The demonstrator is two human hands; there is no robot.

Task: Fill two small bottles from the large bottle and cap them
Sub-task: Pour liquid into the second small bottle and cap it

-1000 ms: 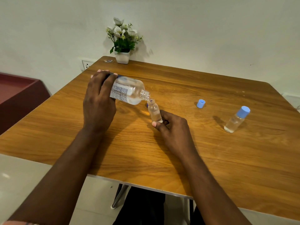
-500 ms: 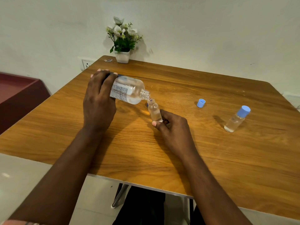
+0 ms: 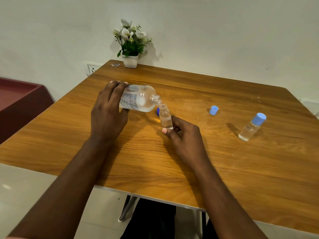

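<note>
A person's left hand (image 3: 107,116) grips a large clear plastic bottle with a printed label (image 3: 139,98), its fingers (image 3: 117,87) curled over the base end. The bottle is tipped almost level. Its open threaded neck sits just above the mouth of a small clear uncapped bottle (image 3: 165,116).

The right hand (image 3: 184,135) pinches that small bottle low on its body between thumb and curled fingers. Clear liquid shows in its lower part. Whether its base touches the wood-grain counter (image 3: 189,161) cannot be told.

A dark blue cap (image 3: 157,111) lies just behind and left of the small uncapped bottle, half hidden by it. To that bottle's right, well apart across open wood, lies a loose light blue cap (image 3: 213,110). Farther right again stands a second small clear bottle with a light blue cap on (image 3: 251,127), holding clear liquid, near the counter's right edge.

Nearer the camera than the small uncapped bottle, a broad band of wood runs to the counter's front edge, crossed only by the two forearms.

Far behind and left of the small uncapped bottle, a white square pot of white flowers (image 3: 130,61) stands at the counter's rear edge against the wall. A white wall socket (image 3: 92,69) shows just past the rear left corner. A dark red piece of furniture (image 3: 20,100) sits beyond the left edge.
</note>
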